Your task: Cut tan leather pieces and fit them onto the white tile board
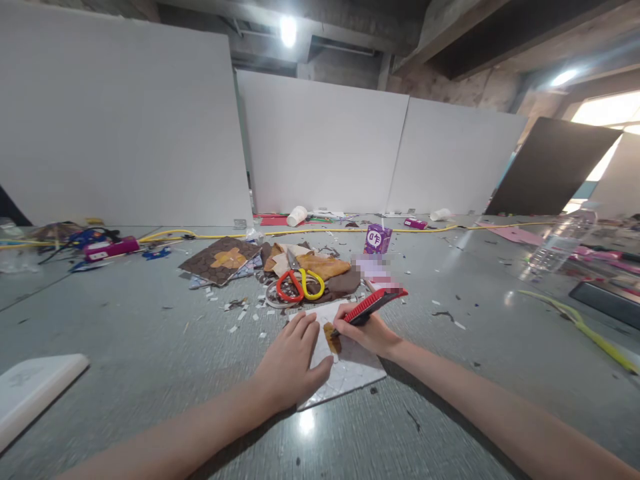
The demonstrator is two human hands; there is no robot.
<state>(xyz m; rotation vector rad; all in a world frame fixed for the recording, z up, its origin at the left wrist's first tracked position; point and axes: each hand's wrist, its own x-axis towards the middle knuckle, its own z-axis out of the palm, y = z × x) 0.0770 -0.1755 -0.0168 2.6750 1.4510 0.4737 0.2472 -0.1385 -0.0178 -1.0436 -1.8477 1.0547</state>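
In the head view, a white patterned sheet lies on the grey table before me, with a small brown-yellow piece on it. My left hand rests flat along the sheet's left side, fingers stretched out. Gripped like a pen, a red and black utility knife is in my right hand; its front end points down at the brown piece. The very tip is too small to make out. Just beyond the sheet, scissors with red and yellow handles lie on brown and mustard scraps.
A brown patterned sheet lies left of the scissors, and a purple box stands behind them. Small white scraps litter the table. A yellow cable crosses behind. A plastic bottle is at right, a white block at left.
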